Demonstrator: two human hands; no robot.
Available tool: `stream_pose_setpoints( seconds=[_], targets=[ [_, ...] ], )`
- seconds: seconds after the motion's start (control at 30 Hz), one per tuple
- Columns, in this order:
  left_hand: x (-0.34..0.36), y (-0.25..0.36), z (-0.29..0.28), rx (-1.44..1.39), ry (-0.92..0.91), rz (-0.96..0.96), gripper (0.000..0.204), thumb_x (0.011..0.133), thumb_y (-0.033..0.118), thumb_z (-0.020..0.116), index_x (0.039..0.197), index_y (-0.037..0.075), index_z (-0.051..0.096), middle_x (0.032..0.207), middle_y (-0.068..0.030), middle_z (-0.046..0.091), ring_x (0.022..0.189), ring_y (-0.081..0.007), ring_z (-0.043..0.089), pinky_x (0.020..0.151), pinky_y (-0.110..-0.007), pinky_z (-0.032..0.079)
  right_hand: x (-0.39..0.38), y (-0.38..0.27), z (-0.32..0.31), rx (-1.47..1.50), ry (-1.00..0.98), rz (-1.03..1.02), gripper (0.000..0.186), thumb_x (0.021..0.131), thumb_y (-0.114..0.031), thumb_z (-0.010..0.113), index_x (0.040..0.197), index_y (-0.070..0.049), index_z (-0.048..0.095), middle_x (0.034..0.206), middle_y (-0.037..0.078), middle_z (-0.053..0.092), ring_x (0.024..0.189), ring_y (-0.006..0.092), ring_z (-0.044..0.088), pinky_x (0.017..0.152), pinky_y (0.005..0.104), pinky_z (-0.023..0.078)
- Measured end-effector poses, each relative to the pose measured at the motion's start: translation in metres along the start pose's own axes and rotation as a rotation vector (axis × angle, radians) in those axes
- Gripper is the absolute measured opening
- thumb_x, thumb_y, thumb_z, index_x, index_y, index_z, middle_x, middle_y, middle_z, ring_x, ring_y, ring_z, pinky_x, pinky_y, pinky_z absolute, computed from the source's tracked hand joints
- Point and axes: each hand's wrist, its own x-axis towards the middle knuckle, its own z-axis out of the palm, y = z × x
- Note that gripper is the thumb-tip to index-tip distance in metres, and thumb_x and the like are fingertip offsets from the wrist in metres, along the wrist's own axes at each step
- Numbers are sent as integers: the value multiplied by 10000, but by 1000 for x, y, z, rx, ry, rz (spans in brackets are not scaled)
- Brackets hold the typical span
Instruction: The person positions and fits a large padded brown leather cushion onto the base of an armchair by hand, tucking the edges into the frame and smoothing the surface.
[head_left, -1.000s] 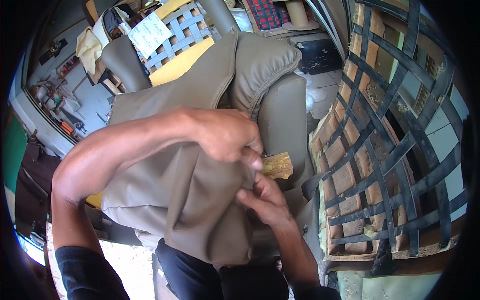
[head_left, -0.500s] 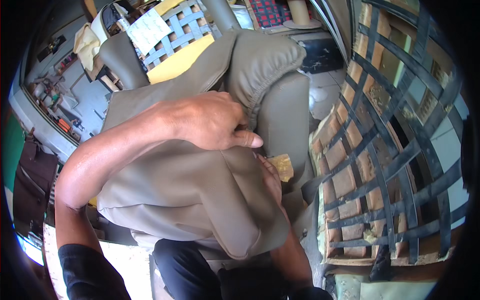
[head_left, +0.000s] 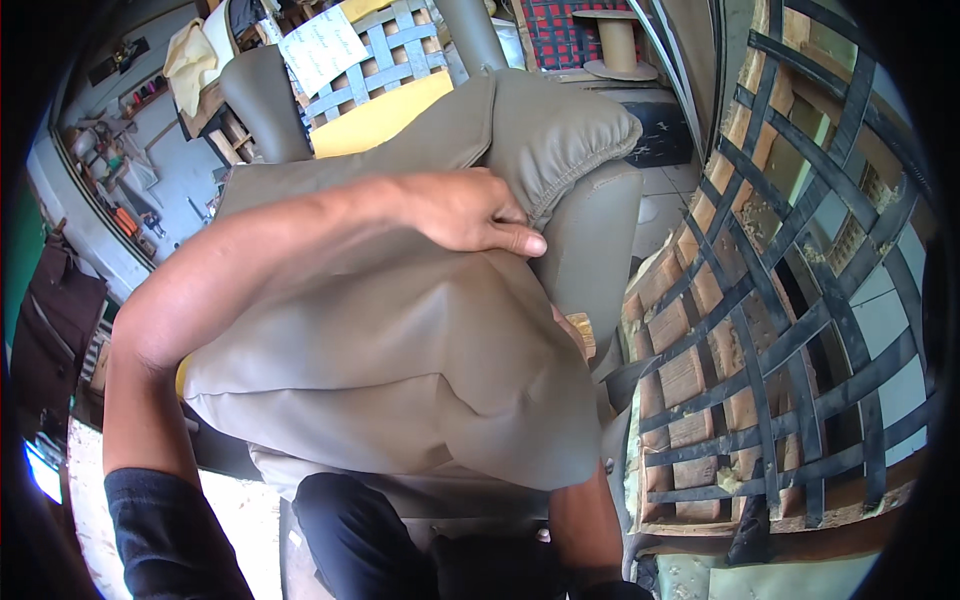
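Note:
A loose taupe leatherette cover [head_left: 360, 340] is draped over the seat part of an upholstered piece, bulging and creased above my knees. My left hand [head_left: 470, 212] reaches across it, fingers curled down and closed on the material where it meets the gathered cushion [head_left: 565, 130], thumb pointing right. My right hand [head_left: 572, 330] is mostly hidden under the right side of the cover; only a sliver shows beside a small piece of yellow foam [head_left: 583, 335]. Its forearm [head_left: 588, 515] comes up from below. A padded side panel [head_left: 597, 240] stands just right of my left hand.
A wooden frame with woven black webbing [head_left: 760, 330] stands close on the right. Behind are another webbed frame [head_left: 400, 50] with yellow foam [head_left: 385, 115], a paper sheet [head_left: 323, 50], a cardboard spool [head_left: 618, 45] and a pale bench [head_left: 165, 165] holding tools.
The cover's right side has puffed up and moved over my right hand, hiding most of it. My left hand stays curled at the cushion. The view has shifted slightly.

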Motion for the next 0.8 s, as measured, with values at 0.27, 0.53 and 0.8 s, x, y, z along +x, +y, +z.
stream_pose_setpoints(
  seconds=[0.27, 0.53, 0.8],
  targets=[
    [1, 1, 5, -141, -97, 100, 336, 1022, 345, 540, 880, 45, 597, 750, -113, 583, 719, -249, 545, 698, -421, 420, 43, 29, -65, -388, -63, -89, 271, 990, -143, 588, 1208, 9, 637, 1063, 64, 698, 882, 120, 672, 756, 264, 550],
    [12, -45, 30, 322, 345, 357, 215, 970, 262, 584, 844, 88, 604, 635, -130, 612, 653, -331, 619, 649, -438, 497, 50, 20, -42, -780, 71, -182, 307, 977, -180, 595, 1197, 29, 643, 1036, 84, 709, 892, 127, 666, 764, 283, 544],
    [16, -84, 58, 520, 670, 531, 138, 948, 206, 588, 882, 102, 526, 771, -46, 560, 722, -228, 609, 753, -367, 485, 53, 19, -49, -737, 81, -161, 320, 963, -194, 599, 1183, 34, 648, 1023, 90, 712, 896, 127, 661, 772, 294, 539]
  ],
)
